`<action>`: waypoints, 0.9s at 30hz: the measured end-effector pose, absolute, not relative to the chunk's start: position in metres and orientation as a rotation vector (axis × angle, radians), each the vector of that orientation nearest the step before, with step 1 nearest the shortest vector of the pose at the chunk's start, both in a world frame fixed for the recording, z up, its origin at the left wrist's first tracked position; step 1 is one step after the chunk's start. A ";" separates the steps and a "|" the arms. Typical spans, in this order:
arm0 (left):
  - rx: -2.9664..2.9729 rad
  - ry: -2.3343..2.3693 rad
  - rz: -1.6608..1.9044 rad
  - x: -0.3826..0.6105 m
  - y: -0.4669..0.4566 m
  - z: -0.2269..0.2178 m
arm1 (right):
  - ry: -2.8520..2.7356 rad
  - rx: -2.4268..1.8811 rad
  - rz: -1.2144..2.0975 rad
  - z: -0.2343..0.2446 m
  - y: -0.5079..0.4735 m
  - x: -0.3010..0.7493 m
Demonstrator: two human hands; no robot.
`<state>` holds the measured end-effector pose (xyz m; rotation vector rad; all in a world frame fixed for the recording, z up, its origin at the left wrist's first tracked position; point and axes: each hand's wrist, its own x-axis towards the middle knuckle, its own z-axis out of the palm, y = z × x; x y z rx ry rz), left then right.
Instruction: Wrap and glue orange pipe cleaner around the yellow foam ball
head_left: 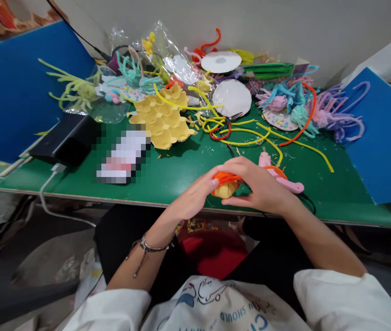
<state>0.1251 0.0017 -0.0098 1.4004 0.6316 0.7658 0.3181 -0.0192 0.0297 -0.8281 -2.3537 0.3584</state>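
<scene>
Between my two hands, near the table's front edge, is a small yellow egg-carton cup with orange pipe cleaners laid over its top. My left hand presses against its left side with fingers together. Curved around the right side, my right hand grips it between thumb and fingers. A pink glue gun lies just behind the right hand, partly covered by it. Loose yellow pipe cleaners and red-handled pliers lie beyond the hands. A torn yellow egg carton rests to their left.
On the green table, a phone and a black box with a white cable sit at left. Blue panels stand on both sides. White discs and bundles of coloured pipe cleaners crowd the back.
</scene>
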 end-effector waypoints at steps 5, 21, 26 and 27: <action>1.810 0.580 0.768 0.120 0.003 -0.001 | -2.442 -0.766 0.257 0.031 -0.020 0.314; 1.817 0.678 0.610 0.123 0.011 -0.009 | -2.287 -0.832 0.520 0.033 -0.015 0.323; 1.772 0.626 0.562 0.127 0.008 -0.006 | -2.268 -0.850 0.489 0.034 -0.009 0.330; 1.747 0.631 0.567 0.127 0.009 -0.006 | -2.277 -0.869 0.484 0.034 -0.009 0.330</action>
